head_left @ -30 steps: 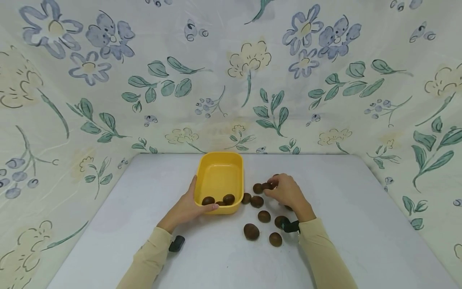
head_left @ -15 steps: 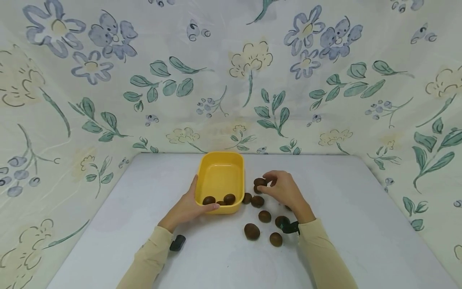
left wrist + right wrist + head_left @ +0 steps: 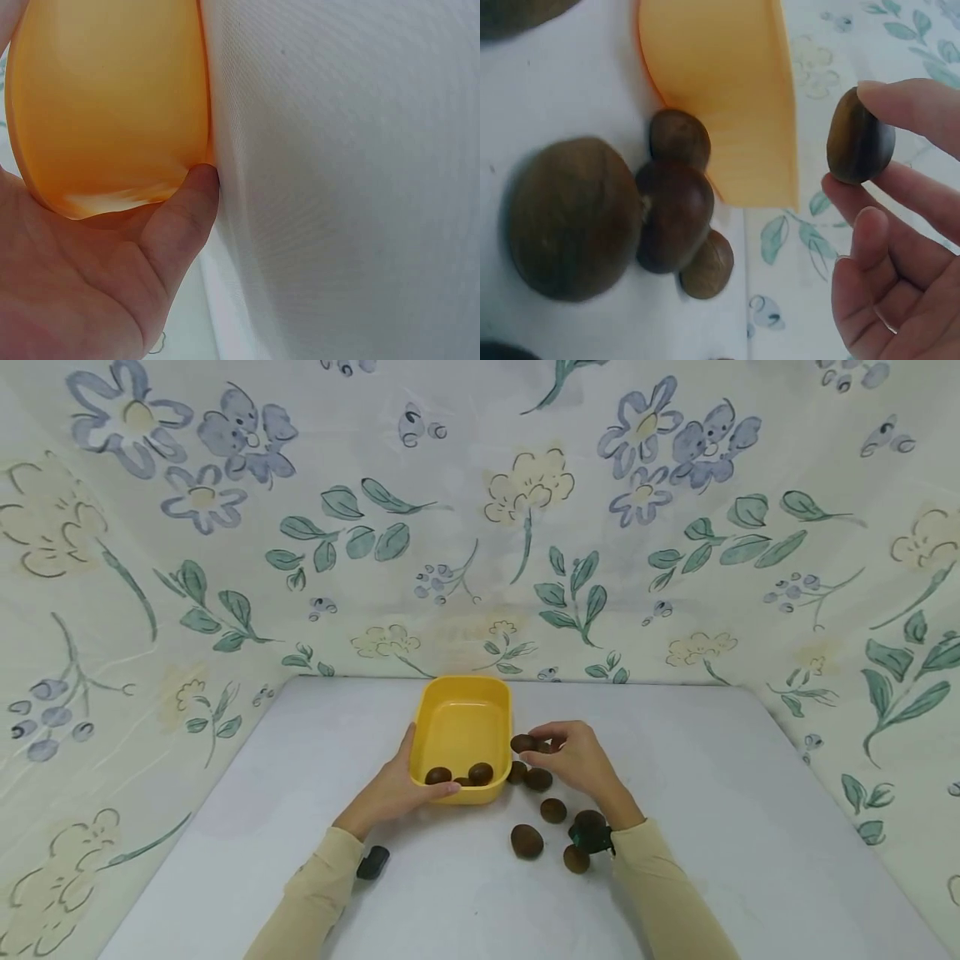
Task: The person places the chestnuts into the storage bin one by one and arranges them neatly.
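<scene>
My left hand [image 3: 396, 789] grips the yellow plastic container [image 3: 461, 727] at its near left corner, thumb over the near rim. In the left wrist view, my left hand [image 3: 97, 270] wraps the container's end [image 3: 112, 97]. A few chestnuts [image 3: 481, 773] lie at the container's near end. Just right of the container, my right hand [image 3: 577, 760] pinches a chestnut [image 3: 522, 743]. The right wrist view shows this chestnut [image 3: 861, 139] between thumb and fingertips, clear of the table. Below it, loose chestnuts [image 3: 675, 217] sit against or near the container's side.
Several more chestnuts [image 3: 527, 842] are scattered on the white table [image 3: 697, 793] right of the container, some near the right wrist's black camera [image 3: 591, 837]. Another black wrist device [image 3: 372, 863] sits by the left sleeve. Floral cloth [image 3: 465, 527] hangs behind the table.
My right hand has picked up a chestnut and carried it left toward the container's right rim. My left hand keeps its hold on the container. The head view has shifted slightly.
</scene>
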A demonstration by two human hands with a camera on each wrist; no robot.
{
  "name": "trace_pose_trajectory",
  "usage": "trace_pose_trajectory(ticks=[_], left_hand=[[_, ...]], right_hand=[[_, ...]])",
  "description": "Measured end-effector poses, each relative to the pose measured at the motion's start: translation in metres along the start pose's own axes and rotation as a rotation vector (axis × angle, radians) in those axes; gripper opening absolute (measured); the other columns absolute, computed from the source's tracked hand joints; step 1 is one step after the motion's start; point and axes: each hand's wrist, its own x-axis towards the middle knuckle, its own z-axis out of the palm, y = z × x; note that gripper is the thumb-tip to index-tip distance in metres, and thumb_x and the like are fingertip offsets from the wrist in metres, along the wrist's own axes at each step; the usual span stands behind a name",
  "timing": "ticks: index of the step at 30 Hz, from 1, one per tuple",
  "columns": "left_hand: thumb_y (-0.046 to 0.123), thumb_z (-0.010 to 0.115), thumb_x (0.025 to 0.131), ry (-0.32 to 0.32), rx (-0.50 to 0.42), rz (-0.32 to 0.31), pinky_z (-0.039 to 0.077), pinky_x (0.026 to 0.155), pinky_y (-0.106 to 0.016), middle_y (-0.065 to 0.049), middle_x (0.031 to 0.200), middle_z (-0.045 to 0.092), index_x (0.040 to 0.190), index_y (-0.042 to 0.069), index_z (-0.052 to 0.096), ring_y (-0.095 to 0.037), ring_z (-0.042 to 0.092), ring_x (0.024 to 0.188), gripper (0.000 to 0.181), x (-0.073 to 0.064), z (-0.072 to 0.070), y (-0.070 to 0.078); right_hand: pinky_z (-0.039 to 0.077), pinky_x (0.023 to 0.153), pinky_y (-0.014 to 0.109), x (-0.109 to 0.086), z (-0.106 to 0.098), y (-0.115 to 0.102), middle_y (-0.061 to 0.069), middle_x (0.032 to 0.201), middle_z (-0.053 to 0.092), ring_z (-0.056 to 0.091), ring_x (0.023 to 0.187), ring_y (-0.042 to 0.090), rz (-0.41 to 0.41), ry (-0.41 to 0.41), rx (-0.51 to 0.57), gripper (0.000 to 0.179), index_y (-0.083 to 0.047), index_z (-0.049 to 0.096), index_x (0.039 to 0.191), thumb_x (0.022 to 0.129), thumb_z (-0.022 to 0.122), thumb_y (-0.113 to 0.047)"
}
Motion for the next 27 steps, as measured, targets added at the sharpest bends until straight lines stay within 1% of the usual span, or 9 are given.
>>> trace_pose_trajectory(ticks=[5, 10, 15, 18, 20, 23, 27], left_hand=[[0.068, 0.079, 0.079, 0.005, 0.006, -0.009, 0.031, 0.123, -0.065, -0.021, 0.173, 0.016, 0.166, 0.022, -0.016, -0.044, 0.033, 0.155, 0.137, -0.001, 0.001, -0.001], [0.069, 0.079, 0.078, 0.01, 0.01, -0.021, 0.031, 0.123, -0.066, -0.021, 0.173, 0.016, 0.166, 0.022, -0.016, -0.044, 0.032, 0.155, 0.138, -0.002, 0.001, -0.001], [0.069, 0.079, 0.078, 0.012, 0.01, -0.004, 0.031, 0.123, -0.065, -0.021, 0.173, 0.015, 0.166, 0.021, -0.016, -0.045, 0.032, 0.155, 0.138, -0.002, 0.001, -0.001], [0.068, 0.08, 0.078, 0.014, 0.005, -0.011, 0.031, 0.123, -0.065, -0.021, 0.174, 0.015, 0.166, 0.022, -0.016, -0.044, 0.032, 0.155, 0.138, -0.002, 0.0, -0.001], [0.069, 0.079, 0.078, 0.01, 0.005, -0.007, 0.031, 0.123, -0.066, -0.022, 0.173, 0.015, 0.166, 0.02, -0.016, -0.045, 0.033, 0.154, 0.138, -0.002, 0.0, -0.001], [0.07, 0.079, 0.077, 0.005, -0.002, -0.02, 0.03, 0.123, -0.065, -0.021, 0.173, 0.015, 0.166, 0.021, -0.016, -0.044, 0.033, 0.154, 0.139, -0.002, 0.0, -0.001], [0.069, 0.08, 0.077, 0.002, -0.002, -0.02, 0.03, 0.123, -0.066, -0.022, 0.173, 0.015, 0.166, 0.02, -0.015, -0.045, 0.032, 0.155, 0.139, -0.002, 0.001, 0.0]], right_hand=[[0.048, 0.063, 0.024, -0.001, 0.007, -0.003, 0.006, 0.106, 0.077, 0.057, 0.083, 0.019, 0.005, -0.004, 0.027, 0.038, -0.009, 0.078, 0.113, 0.082, 0.088, -0.027], [0.048, 0.065, 0.024, 0.0, 0.012, -0.005, 0.006, 0.104, 0.079, 0.058, 0.081, 0.02, -0.011, -0.01, 0.055, 0.033, -0.009, 0.079, 0.109, 0.082, 0.088, -0.024], [0.048, 0.063, 0.023, 0.001, 0.016, -0.008, 0.006, 0.104, 0.079, 0.059, 0.08, 0.022, -0.012, -0.011, 0.082, 0.031, -0.01, 0.08, 0.107, 0.081, 0.088, -0.025], [0.046, 0.062, 0.024, 0.003, 0.019, -0.012, 0.006, 0.106, 0.079, 0.056, 0.078, 0.021, -0.014, -0.017, 0.074, 0.033, -0.011, 0.08, 0.108, 0.081, 0.088, -0.028], [0.045, 0.063, 0.024, 0.005, 0.022, -0.014, 0.004, 0.108, 0.079, 0.055, 0.077, 0.02, -0.016, -0.014, 0.064, 0.034, -0.012, 0.08, 0.108, 0.08, 0.089, -0.029], [0.045, 0.064, 0.025, 0.009, 0.026, -0.016, 0.003, 0.108, 0.08, 0.054, 0.077, 0.019, -0.016, -0.018, 0.055, 0.035, -0.013, 0.08, 0.109, 0.08, 0.089, -0.03], [0.046, 0.068, 0.026, 0.013, 0.033, -0.016, 0.003, 0.109, 0.08, 0.055, 0.08, 0.018, -0.023, -0.038, 0.063, 0.036, -0.012, 0.08, 0.11, 0.081, 0.088, -0.031]])
